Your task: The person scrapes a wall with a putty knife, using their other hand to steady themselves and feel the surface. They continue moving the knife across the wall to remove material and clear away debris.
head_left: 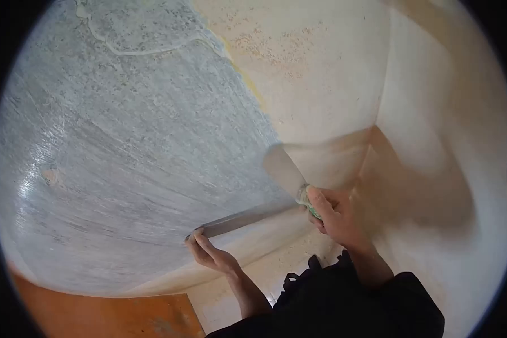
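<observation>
My right hand (335, 217) is closed around the greenish handle of a putty knife (284, 169), its broad blade pointing up and to the left over the wall. With thumb and fingers, my left hand (211, 253) grips the left end of a long, narrow straightedge blade (248, 219). That blade slants up to the right, and its far end reaches close to the putty knife and my right hand. Behind both tools spreads wet grey plaster (146, 129) with streaks and a rough, pitted upper part.
A cream wall section (321, 67) with orange specks borders the grey coat. At the right, a corner meets another pale wall (434, 112) where shadows fall. An orange surface (107, 315) lies at lower left. Dark clothing (343, 304) fills the bottom.
</observation>
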Demonstrator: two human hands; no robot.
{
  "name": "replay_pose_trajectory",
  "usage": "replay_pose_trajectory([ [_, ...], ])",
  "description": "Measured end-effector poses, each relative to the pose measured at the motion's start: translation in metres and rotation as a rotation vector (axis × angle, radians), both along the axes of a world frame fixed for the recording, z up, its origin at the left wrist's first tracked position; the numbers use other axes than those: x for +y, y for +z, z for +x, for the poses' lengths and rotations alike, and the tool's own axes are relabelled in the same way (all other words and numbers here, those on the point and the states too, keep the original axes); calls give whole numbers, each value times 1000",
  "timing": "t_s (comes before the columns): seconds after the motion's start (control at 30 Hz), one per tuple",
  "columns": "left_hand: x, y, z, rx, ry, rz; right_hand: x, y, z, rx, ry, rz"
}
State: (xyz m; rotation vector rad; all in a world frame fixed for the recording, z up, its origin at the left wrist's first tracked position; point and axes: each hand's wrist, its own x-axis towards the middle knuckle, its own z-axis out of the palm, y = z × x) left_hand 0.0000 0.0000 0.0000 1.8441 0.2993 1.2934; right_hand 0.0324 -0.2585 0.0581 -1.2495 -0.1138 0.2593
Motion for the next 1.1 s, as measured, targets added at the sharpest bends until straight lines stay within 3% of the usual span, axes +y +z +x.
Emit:
replay_pose_trajectory([
  [0.07, 1, 2, 1, -24, -7, -10, 2, -2, 1, 8, 10, 52],
  [0.17, -47, -34, 11, -50, 27, -165, -32, 26, 9, -6, 39, -114],
  [0.27, 19, -5, -6, -21, -1, -16, 15, -15, -3, 41, 52, 60],
  [0.33, -17, -18, 20, -66, 1, -81, -16, -4, 23, 17, 59, 3],
  [0.5, 5, -9, -9, -53, -17, -57, 0, -11, -10, 63, 58, 33],
  [1.1, 0, -13, 3, -40, -16, -56, -4, -19, 4, 74, 78, 82],
])
